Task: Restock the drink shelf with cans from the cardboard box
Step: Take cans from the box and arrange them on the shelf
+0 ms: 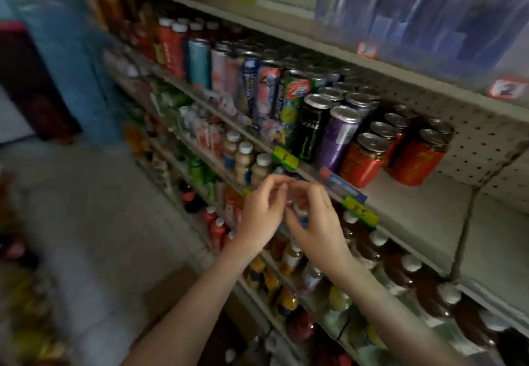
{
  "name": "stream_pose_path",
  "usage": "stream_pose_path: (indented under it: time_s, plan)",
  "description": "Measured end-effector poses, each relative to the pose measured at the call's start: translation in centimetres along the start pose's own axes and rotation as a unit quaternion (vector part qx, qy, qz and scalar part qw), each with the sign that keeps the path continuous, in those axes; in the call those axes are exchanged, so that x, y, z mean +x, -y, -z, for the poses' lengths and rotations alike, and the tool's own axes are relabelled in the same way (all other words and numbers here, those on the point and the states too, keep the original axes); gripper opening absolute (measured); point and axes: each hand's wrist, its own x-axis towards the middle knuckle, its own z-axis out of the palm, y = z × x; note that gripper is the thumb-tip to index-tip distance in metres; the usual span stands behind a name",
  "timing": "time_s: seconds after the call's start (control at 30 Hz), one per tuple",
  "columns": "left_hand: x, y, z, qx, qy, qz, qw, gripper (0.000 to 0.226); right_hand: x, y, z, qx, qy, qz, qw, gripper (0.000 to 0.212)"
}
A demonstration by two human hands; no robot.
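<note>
Gripping: the right hand curls its fingers round a small container just below the yellow tag. The left hand has curled fingers at the container's top; through the blur I cannot tell whether they pinch it or only touch it.
Small container: blue label and pale top; it looks like a slim can, and its writing is unreadable.
Yellow tag: glossy strip on the shelf lip, handwritten "6".
Drink shelf: cream painted metal with a perforated pegboard back; a bare patch lies well to the right of the tag.
Black can: just above and right of the tag; tall, dark, with a green claw-shaped mark and a silver lid.
Purple can: just beside the black can, on the side away from the tag; shiny wrap.
Red cans: farther right of the tag; squat, with gold lettering too blurred to read and silver pull-tab lids.
Green can: above the tag, with a large red "2" on its label.
Second tag: down and right of the first; yellow, with an illegible scrawl.
Red tag: far up and right of the yellow tag, on the higher shelf edge, marked "2".
Beige bottles: just left of the tag; rounded plastic with white caps.
Brown bottles: below and right of the tag; dark, with white caps.
</note>
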Motion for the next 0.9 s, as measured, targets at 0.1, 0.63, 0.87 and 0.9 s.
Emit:
stream_pose_path:
  time_s: [0.1, 0.63, 0.87, 0.9]
  plan:
    - [-2.0, 2.9, 3.8, 0.065, -0.082, 0.026, 0.994, 0.025, 0.4, 0.5, -4.8, 0.045, 0.067, 0.032, 0.996, 0.032]
    - [-21.4, 19.5, 10.6, 0.146, -0.415, 0.259, 0.86, 0.005, -12.5, -9.6, -27.6, 0.047, 0.412, -0.09, 0.905, 0.04]
    - [-28.8, 33.1, 9.0, 0.199, -0.454, 0.28, 0.822, 0.007, -23.3, -20.8, -39.6, 0.028, 0.501, -0.141, 0.854, 0.057]
    - [-29.7, 35.4, 8.6, 0.202, -0.466, 0.283, 0.813, 0.005, -24.9, -22.4, -41.3, 0.038, 0.502, -0.144, 0.852, 0.058]
